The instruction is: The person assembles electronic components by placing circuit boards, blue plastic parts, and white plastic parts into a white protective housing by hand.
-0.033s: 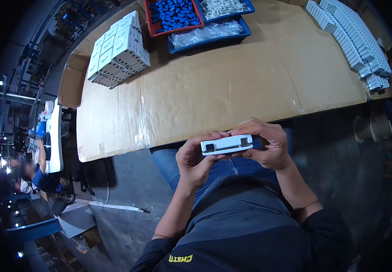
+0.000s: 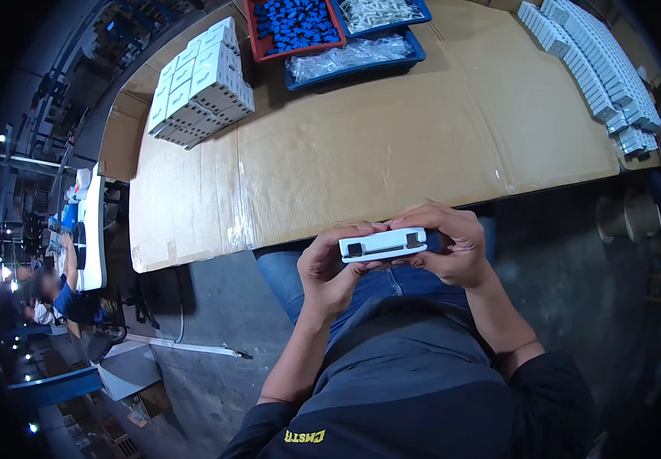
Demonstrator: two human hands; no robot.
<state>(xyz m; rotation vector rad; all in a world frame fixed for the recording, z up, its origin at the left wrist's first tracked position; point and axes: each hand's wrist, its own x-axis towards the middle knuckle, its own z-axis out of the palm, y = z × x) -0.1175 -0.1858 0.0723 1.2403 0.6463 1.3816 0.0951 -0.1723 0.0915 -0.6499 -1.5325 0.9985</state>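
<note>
Just past the table's near edge, over my lap, I hold a flat white plastic housing (image 2: 384,239) between both hands. Its side facing up has a long slot, with a dark square opening near each end. My left hand (image 2: 326,264) grips the left end, thumb below and fingers along the far edge. On the right end my right hand (image 2: 459,243) is closed in the same way. A small dark blue part (image 2: 433,241) shows between the housing and my right fingers; whether it is attached is hidden.
Cardboard covers the table (image 2: 361,168). White boxes (image 2: 202,84) are stacked at left. At the back stand a red tray (image 2: 256,47) of blue parts, a blue tray (image 2: 346,76) of clear bags and another of white pieces. White units (image 2: 594,69) line the right. A co-worker (image 2: 70,294) sits far left.
</note>
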